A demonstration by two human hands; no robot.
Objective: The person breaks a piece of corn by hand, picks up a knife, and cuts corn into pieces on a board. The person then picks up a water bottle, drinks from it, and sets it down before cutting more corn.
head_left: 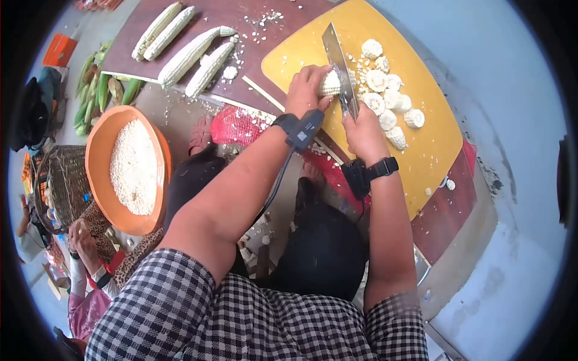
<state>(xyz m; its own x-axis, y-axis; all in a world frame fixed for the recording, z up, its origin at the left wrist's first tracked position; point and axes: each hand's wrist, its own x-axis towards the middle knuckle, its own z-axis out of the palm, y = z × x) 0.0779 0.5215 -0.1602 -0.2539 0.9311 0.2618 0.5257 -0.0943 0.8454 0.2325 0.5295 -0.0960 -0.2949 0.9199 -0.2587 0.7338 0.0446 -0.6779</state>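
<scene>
My left hand (306, 91) is wrapped around a white corn cob (329, 83) on the yellow cutting board (385, 180). My right hand (366, 133) grips the handle of a broad-bladed knife (335, 51). Its blade stands on edge against the right end of the cob, just beyond my left fingers. How deep the edge sits in the cob is hidden. Several round-cut corn pieces (376, 80) and loose kernels lie right of the blade.
Several whole white cobs (189, 57) lie on the dark red table (253, 57). Left are an orange basin (96, 150) of kernels, a wicker basket (63, 180) and husked corn (96, 90). Another person's hands (84, 243) are beside the basin. A red mesh bag (232, 127) lies below the table.
</scene>
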